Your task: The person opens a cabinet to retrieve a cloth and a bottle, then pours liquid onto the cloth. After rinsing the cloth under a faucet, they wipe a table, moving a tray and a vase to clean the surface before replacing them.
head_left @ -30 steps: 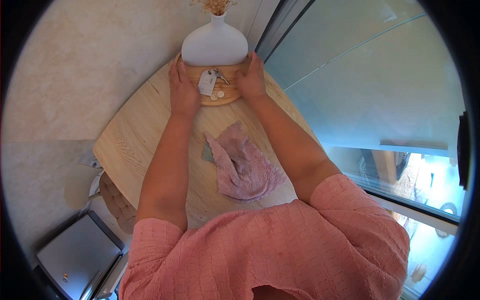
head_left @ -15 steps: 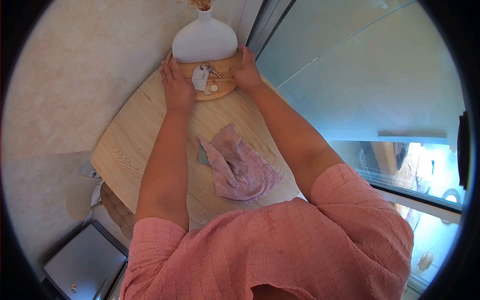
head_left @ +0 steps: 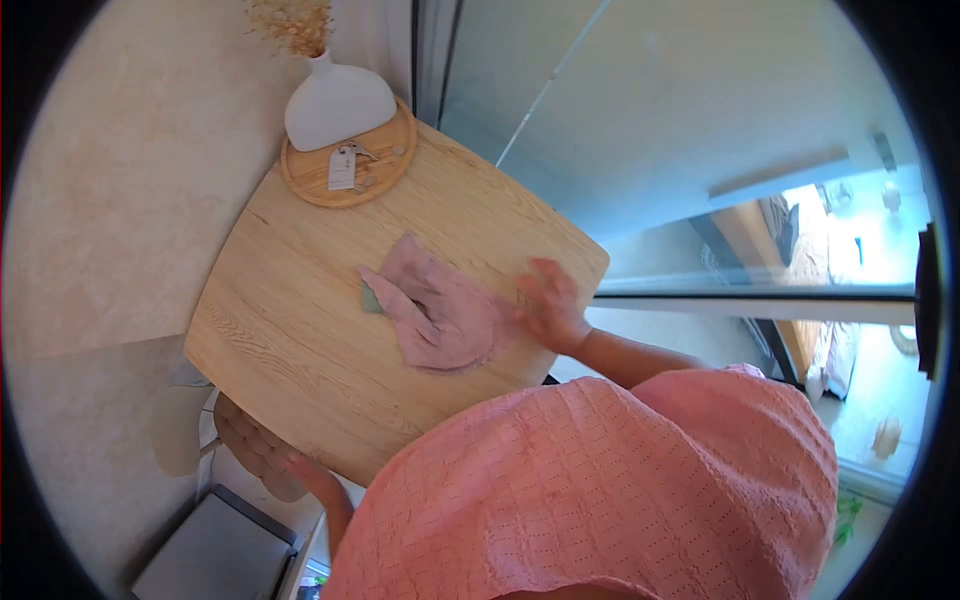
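Note:
A crumpled pink cloth [head_left: 450, 315] lies on the wooden table [head_left: 290, 310], with a greyish-green piece showing under its left side. My right hand [head_left: 552, 305] is over the table at the cloth's right edge, slightly blurred, fingers apart and nothing gripped. Down at the table's lower left edge is my left hand [head_left: 318, 478], loosely open beside the tufted seat. A round wooden tray [head_left: 300, 185] sits at the far corner. On it stand a white vase [head_left: 340, 105] with dried stems, a white tag [head_left: 342, 168], a key [head_left: 362, 150] and several coins [head_left: 366, 184].
A wall [head_left: 130, 200] runs along the left of the table, and a frosted glass panel [head_left: 650, 120] along the right. A brown tufted seat [head_left: 255, 445] and a grey box-like item [head_left: 215, 550] are below the table's left edge.
Both hands have left the tray and drawn back: the right to the cloth's side, the left down past the table edge. The view has shifted and turned.

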The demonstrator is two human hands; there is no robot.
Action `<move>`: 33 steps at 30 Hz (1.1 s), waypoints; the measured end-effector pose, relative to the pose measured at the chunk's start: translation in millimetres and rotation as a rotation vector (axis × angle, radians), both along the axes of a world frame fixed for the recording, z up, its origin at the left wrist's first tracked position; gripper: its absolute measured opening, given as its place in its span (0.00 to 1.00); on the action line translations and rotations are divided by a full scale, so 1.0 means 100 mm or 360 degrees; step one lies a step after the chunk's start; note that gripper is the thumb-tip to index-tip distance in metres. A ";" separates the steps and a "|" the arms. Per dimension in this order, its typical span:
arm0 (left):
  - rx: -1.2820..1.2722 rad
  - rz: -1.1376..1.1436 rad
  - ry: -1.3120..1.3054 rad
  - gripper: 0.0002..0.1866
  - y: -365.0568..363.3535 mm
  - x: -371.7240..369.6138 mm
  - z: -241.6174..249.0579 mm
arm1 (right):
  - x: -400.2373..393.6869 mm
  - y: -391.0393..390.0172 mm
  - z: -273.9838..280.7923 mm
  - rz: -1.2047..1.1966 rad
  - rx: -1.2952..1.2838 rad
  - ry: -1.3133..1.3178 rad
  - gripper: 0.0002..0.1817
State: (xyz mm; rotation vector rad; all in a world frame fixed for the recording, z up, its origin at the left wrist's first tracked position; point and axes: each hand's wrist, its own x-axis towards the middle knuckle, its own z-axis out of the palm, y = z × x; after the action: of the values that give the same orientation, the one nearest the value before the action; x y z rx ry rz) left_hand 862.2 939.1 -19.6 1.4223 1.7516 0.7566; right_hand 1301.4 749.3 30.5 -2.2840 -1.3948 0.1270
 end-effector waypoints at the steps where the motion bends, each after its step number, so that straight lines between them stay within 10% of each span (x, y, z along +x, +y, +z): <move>1: -0.0160 0.0029 -0.0105 0.34 -0.31 -0.08 -0.02 | 0.09 -0.27 -0.13 -0.0259 0.0127 -0.0040 0.30; 3: -0.0402 0.0061 -0.0249 0.34 -0.78 -0.09 -0.02 | 0.20 -0.58 -0.44 -0.0530 0.0240 -0.0087 0.29; 5: -0.0559 0.0054 -0.0352 0.33 -1.04 -0.06 -0.02 | 0.31 -0.77 -0.63 -0.1778 0.0539 0.0721 0.28; 6: -0.0601 0.0046 -0.0398 0.33 -1.08 -0.03 -0.03 | 0.33 -0.77 -0.54 -0.1790 0.0547 0.0712 0.28; 8: -0.0666 0.0018 -0.0479 0.32 -1.12 0.03 -0.02 | 0.38 -0.66 -0.37 -0.1771 0.0941 0.2451 0.24; 11: -0.0711 0.0005 -0.0540 0.32 -1.12 0.07 0.05 | 0.44 -0.49 -0.30 -0.1557 0.0947 0.2673 0.24; 28: -0.0965 0.0199 -0.0836 0.27 -1.30 0.07 -0.10 | 0.66 -0.54 -0.40 -0.1216 0.0551 0.2722 0.21; 30: -0.0983 0.0246 -0.0888 0.27 -1.35 0.08 -0.12 | 0.95 -0.60 -0.14 -0.0688 -0.0977 0.2088 0.17; 33: -0.0997 0.0367 -0.0965 0.26 -1.49 0.06 -0.13 | 1.11 -0.10 0.26 0.0092 -0.1969 0.0824 0.18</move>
State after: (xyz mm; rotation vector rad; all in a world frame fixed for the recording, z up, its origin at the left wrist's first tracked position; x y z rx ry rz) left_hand 867.8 790.4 -32.6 0.5050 1.4815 0.5923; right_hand 1412.8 739.6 56.1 -2.6860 -1.1988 1.8881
